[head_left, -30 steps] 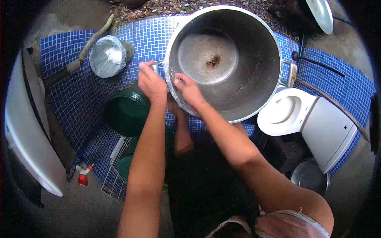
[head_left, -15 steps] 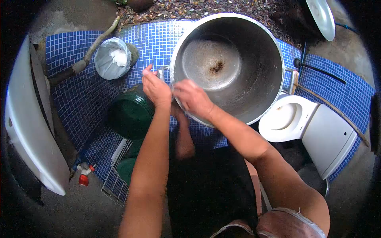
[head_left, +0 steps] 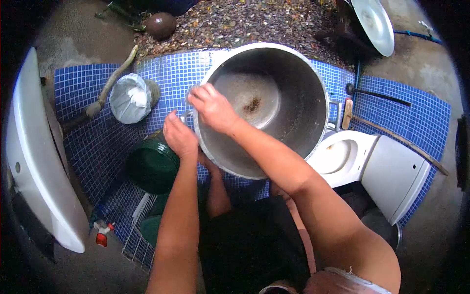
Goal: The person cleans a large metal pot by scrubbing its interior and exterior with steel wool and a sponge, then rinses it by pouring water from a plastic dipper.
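A large aluminium pot is tilted with its mouth toward me, and a brown-black mark shows on its bottom. My left hand, fingers stretched out, is against the outside of the pot near its left handle. Over the left rim is my right hand, its fingers curled together. A small greyish edge shows at those fingertips, too blurred to name. Beside my left hand, a dark green bucket lies with its opening toward me.
A bag-lined bin stands upper left by a branch. At right are a white toilet and a wooden-backed brush. A wire rack and red-handled tap sit lower left. Gravel lies beyond the blue tiles.
The camera view has shifted, showing more gravel at the top. My right hand has moved up and left along the rim. My left hand stays by the left handle.
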